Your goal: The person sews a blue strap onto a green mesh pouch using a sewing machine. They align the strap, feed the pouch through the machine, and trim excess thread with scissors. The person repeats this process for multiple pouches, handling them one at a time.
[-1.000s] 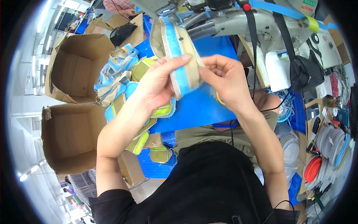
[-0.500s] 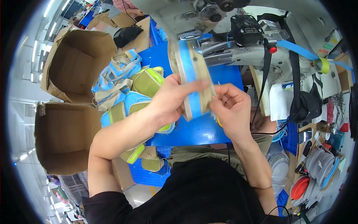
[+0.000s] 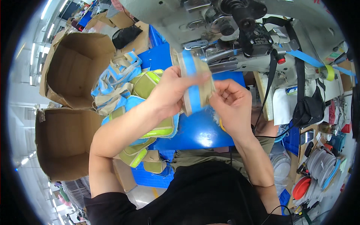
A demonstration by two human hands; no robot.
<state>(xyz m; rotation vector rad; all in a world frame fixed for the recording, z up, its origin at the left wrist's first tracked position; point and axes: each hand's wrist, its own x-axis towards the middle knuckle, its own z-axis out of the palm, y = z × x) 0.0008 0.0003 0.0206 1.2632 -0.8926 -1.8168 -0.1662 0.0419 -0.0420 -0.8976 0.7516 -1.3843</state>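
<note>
A beige fabric band with a blue stripe (image 3: 192,95) runs up to the metal working parts of a sewing machine (image 3: 195,45). My left hand (image 3: 174,90) grips it, fingers wrapped round the left side and thumb across the front, slightly blurred. My right hand (image 3: 229,103) pinches the band's right edge with thumb and index, the other fingers curled. Under both hands is a blue tabletop (image 3: 197,133). Left of my left hand lies a pile of blue, beige and olive fabric pieces (image 3: 116,78), some with bright green piping.
Two cardboard boxes (image 3: 75,63) stand at the left. A black pouch (image 3: 123,37) lies behind the pile. Straps (image 3: 270,75) and a black bag (image 3: 307,108) hang at the right, beside a shelf of round discs (image 3: 318,167). A blue tape (image 3: 300,54) runs across the machine.
Since one second ago the band and both hands sit lower in the view, then slightly higher again in the last half second. More of the machine now shows. Both hands keep hold.
</note>
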